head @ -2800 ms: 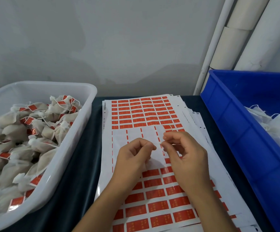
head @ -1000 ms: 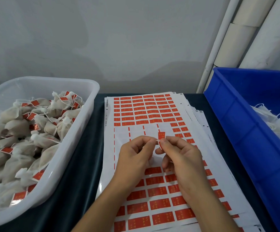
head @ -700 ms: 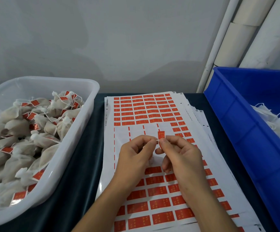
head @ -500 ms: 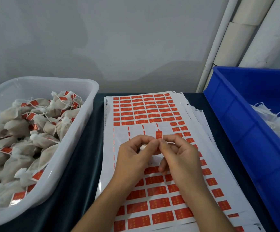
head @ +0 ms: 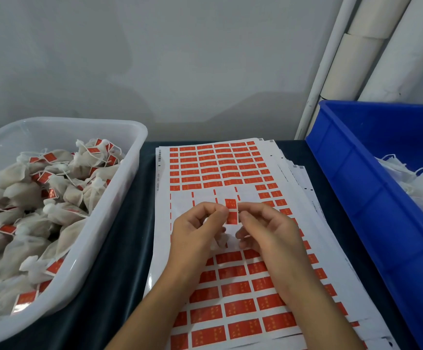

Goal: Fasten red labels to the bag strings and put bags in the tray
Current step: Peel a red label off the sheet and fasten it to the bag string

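Observation:
A loose red label (head: 231, 210) stands upright between my two hands, above the label sheets (head: 220, 170). My left hand (head: 196, 233) pinches its left edge with thumb and forefinger, and a small white bag (head: 221, 242) shows under that palm, mostly hidden. My right hand (head: 266, 229) pinches the label's right edge. The string cannot be made out. The white tray (head: 127, 178) on the left holds several labelled bags (head: 28, 198).
A blue bin (head: 356, 198) on the right holds white unlabelled bags (head: 422, 180). The stack of sheets lies on a dark cloth (head: 119, 261). White pipes (head: 351, 59) stand against the grey wall behind the bin.
My right hand peeled a red label off the sheet and brought it up to my left hand. Both hands now hold it between them, slightly apart, with the label unfolded.

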The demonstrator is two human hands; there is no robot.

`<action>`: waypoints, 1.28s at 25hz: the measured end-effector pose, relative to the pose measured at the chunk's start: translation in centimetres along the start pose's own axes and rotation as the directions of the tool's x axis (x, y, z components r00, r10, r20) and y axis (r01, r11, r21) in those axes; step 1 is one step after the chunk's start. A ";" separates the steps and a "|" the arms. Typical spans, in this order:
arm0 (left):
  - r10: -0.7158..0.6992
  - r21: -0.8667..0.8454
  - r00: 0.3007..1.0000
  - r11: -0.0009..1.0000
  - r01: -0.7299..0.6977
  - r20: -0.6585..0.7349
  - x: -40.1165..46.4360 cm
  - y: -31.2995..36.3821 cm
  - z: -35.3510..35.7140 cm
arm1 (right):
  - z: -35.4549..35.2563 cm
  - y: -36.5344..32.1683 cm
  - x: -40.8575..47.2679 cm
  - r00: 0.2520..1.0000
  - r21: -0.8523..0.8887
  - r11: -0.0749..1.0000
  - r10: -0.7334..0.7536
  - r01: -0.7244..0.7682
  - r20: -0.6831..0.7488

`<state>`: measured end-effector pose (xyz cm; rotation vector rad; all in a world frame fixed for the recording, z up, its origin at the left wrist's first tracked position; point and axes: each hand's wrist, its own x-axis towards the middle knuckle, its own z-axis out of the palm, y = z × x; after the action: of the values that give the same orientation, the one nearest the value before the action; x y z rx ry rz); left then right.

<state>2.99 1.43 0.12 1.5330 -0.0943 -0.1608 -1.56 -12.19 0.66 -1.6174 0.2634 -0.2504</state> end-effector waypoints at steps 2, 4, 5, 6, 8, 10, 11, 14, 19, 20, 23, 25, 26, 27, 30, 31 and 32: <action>0.016 0.005 1.000 1.000 -0.016 0.001 0.0 0.1 0.0 | -0.1 -0.1 -0.1 0.999 -0.115 0.992 -0.052 0.052 0.004; 0.026 0.012 1.000 1.000 -0.026 -0.004 0.1 0.1 0.1 | -0.1 -0.3 -0.1 0.995 -0.240 0.966 -0.096 0.096 0.011; 0.025 0.017 1.000 1.000 -0.025 -0.010 0.1 0.1 0.1 | -0.2 -0.3 -0.1 0.993 -0.279 0.953 -0.117 0.116 0.010; 0.025 0.025 1.000 0.999 -0.024 -0.015 0.1 0.1 0.1 | -0.3 -0.3 0.0 0.990 -0.300 0.945 -0.139 0.133 0.001; 0.026 0.040 0.999 0.999 -0.025 -0.019 0.1 0.0 0.2 | -0.6 -0.3 0.1 0.984 -0.308 0.939 -0.173 0.155 -0.032; 0.035 0.057 0.999 0.998 -0.034 -0.017 0.0 0.0 0.2 | -0.7 -0.3 0.2 0.980 -0.304 0.939 -0.189 0.162 -0.061; 0.040 0.063 0.999 0.997 -0.039 -0.015 0.0 0.0 0.2 | -0.7 -0.3 0.1 0.979 -0.301 0.940 -0.191 0.162 -0.070; 0.048 0.062 0.999 0.997 -0.047 -0.009 0.0 0.1 0.3 | -0.7 -0.3 0.1 0.978 -0.280 0.946 -0.193 0.163 -0.084; 0.063 0.088 0.998 0.994 -0.063 0.003 -0.2 0.2 0.3 | -0.7 -0.1 0.1 0.974 -0.281 0.945 -0.204 0.170 -0.098; 0.064 0.093 0.998 0.994 -0.064 0.001 -0.2 0.2 0.4 | -0.7 0.0 0.1 0.975 -0.275 0.946 -0.203 0.169 -0.096; 0.068 0.120 0.998 0.991 -0.066 -0.008 -0.2 0.2 0.5 | -0.7 0.1 0.1 0.981 -0.243 0.957 -0.182 0.159 -0.075; 0.077 0.132 0.997 0.988 -0.075 -0.014 -0.1 0.2 0.5 | -0.7 0.1 0.1 0.984 -0.230 0.961 -0.168 0.151 -0.055; 0.081 0.134 0.997 0.988 -0.078 -0.016 -0.2 0.2 0.5 | -0.6 0.1 0.1 0.986 -0.225 0.963 -0.162 0.147 -0.047; 0.080 0.137 0.997 0.988 -0.077 -0.019 -0.2 0.2 0.4 | -0.6 0.0 0.1 0.987 -0.218 0.965 -0.156 0.143 -0.043; 0.071 0.134 0.997 0.989 -0.068 -0.021 -0.2 0.2 0.4 | -0.7 0.0 0.2 0.991 -0.177 0.977 -0.126 0.115 -0.051; 0.068 0.129 0.998 0.989 -0.065 -0.019 -0.2 0.2 0.4 | -0.7 0.0 0.2 0.992 -0.172 0.980 -0.114 0.104 -0.046; 0.070 0.126 0.997 0.990 -0.068 -0.014 -0.2 0.1 0.4 | -0.6 -0.1 0.2 0.994 -0.179 0.979 -0.105 0.098 -0.031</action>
<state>2.77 1.08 0.24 1.6540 -0.1450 -0.0873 -1.55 -12.80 0.80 -1.8065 0.2399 -0.3465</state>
